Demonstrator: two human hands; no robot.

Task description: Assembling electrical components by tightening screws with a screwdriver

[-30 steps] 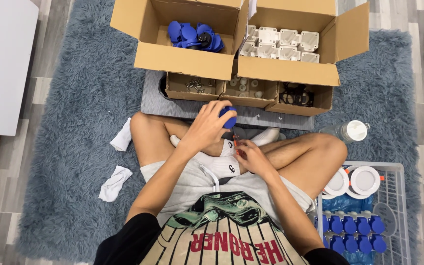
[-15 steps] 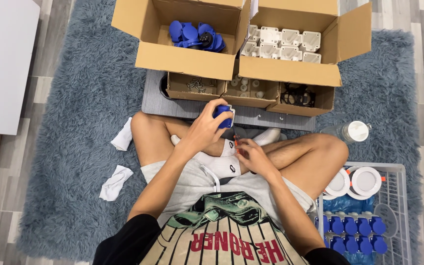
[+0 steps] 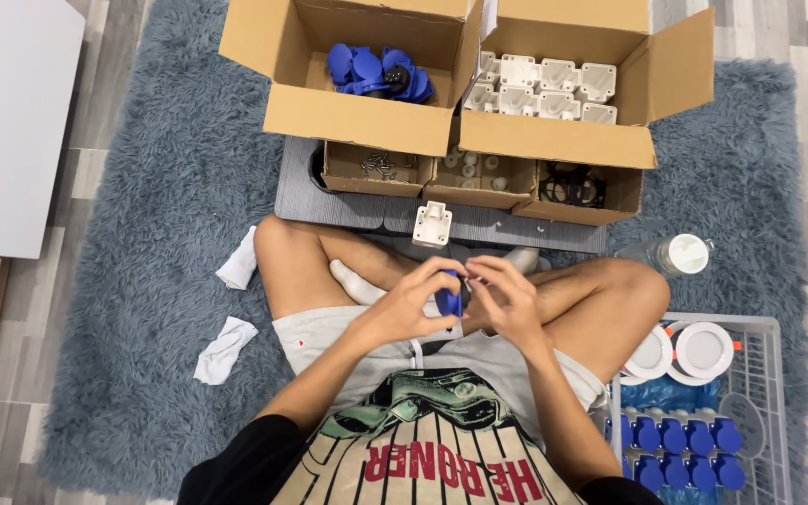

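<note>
Since the earlier frames our left hand (image 3: 413, 309) has dropped from up by the knee into the lap, bringing the small blue part (image 3: 449, 295) with it, and our right hand (image 3: 507, 304) has come in to meet it. A white square part (image 3: 432, 223) now shows on the near edge of the grey board (image 3: 329, 201); before, the raised hand covered that spot.

Head view, only one we have:
- Both hands pinch the blue part between them over the crossed legs, left fingers (image 3: 441, 276) closed on its left side, right fingers (image 3: 479, 276) narrow on its right. Likely held close to the body for steady two-handed fiddling.
- Part sits right between the fingertips, mostly covered, so we can't tell its exact shape.
- Supplies are within arm's reach: box of blue parts (image 3: 376, 70) at the board's far left, box of white parts (image 3: 544, 79) far right, three small open boxes along the board.
- White wire basket (image 3: 778, 374) at our right holds rows of blue caps (image 3: 675, 440) and round white discs (image 3: 703, 348).
- Everything rests on the grey-blue rug (image 3: 142, 234).
</note>
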